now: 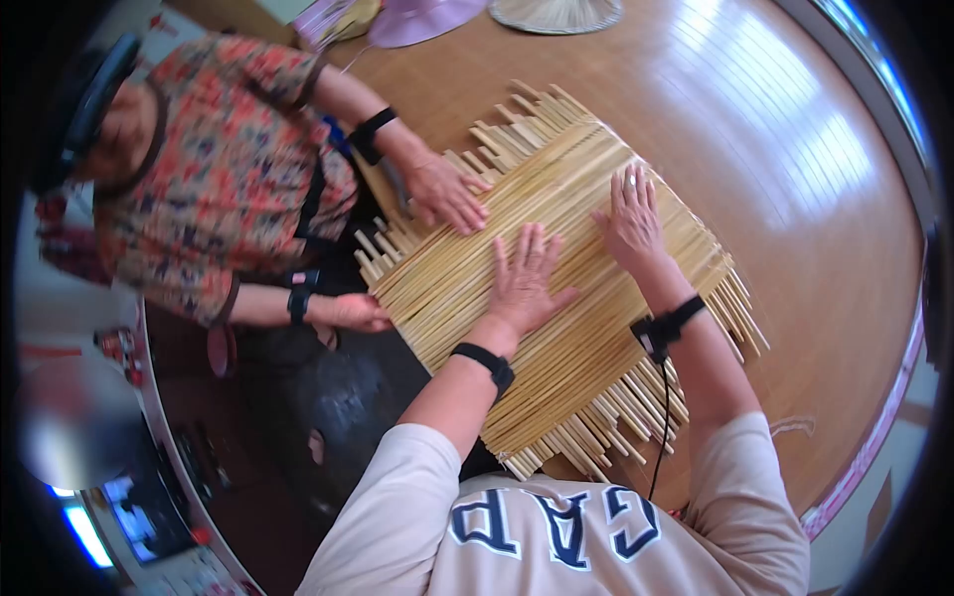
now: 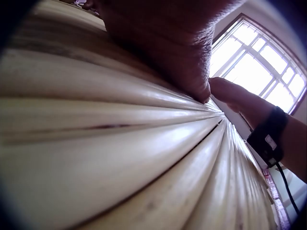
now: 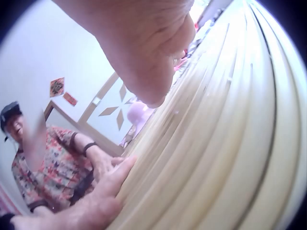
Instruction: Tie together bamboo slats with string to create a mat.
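Observation:
A mat of thin pale sticks laid side by side covers the middle of the table, with uneven stick ends poking out on two sides. My left hand rests flat on its middle, fingers spread. Further right, my right hand lies on the mat near its far right edge, fingers extended. In the left wrist view the left hand is over the sticks, close up. The right wrist view shows the right hand above the sticks, its fingertips partly hidden.
Across the mat, another person in a flowered shirt has one hand on the sticks and the other at the mat's left corner. A purple hat and a pale round item lie at the table's far edge.

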Demonstrator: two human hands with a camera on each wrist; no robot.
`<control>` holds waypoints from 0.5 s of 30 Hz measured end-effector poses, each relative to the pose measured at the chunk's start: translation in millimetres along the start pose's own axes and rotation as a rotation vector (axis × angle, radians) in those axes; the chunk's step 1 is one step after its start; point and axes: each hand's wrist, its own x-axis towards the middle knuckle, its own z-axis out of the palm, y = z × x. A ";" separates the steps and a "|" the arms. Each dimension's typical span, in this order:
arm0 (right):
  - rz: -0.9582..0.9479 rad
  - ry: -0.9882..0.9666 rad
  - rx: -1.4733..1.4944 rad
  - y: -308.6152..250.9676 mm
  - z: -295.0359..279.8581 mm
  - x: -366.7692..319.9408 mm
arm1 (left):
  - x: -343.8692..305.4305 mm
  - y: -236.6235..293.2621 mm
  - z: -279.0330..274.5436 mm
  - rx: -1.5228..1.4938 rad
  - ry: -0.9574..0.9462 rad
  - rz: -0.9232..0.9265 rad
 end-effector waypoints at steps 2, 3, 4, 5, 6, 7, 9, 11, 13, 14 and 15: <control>-0.135 0.015 0.001 -19.6 -2.7 -17.5 | 0.8 -2.9 -1.4 -0.023 0.041 -0.042; -0.145 -0.031 0.021 -27.6 1.6 -29.0 | -1.3 -2.7 -4.5 -0.041 0.035 -0.033; -0.148 -0.073 0.037 -33.7 2.8 -34.7 | -3.9 -4.3 -7.4 -0.058 0.031 -0.016; -0.179 -0.057 0.022 -36.4 -0.7 -35.8 | -6.3 -6.5 -7.1 -0.061 0.064 -0.035; -0.177 -0.064 0.003 -38.5 -1.3 -35.9 | -7.8 -11.7 -5.8 -0.168 0.090 -0.034; -0.168 -0.075 -0.013 -39.3 -1.9 -36.4 | -12.3 -15.9 -4.5 -0.274 0.110 -0.028; -0.186 -0.092 -0.047 -39.2 -1.9 -36.9 | -40.0 -15.1 -25.2 -0.477 0.312 -0.007; -0.192 -0.076 -0.041 -38.5 -1.2 -37.2 | -89.8 -24.3 -59.5 -0.638 0.486 0.073; -0.202 -0.090 -0.088 -37.7 1.5 -36.3 | -154.2 -40.2 -69.3 -0.873 0.498 -0.221; -0.217 -0.063 -0.089 -35.3 4.6 -36.3 | -185.8 -51.5 -54.1 -1.018 0.496 -0.527; -0.228 -0.037 -0.090 -33.9 5.8 -36.0 | -210.5 -67.8 -27.3 -1.190 0.616 -0.696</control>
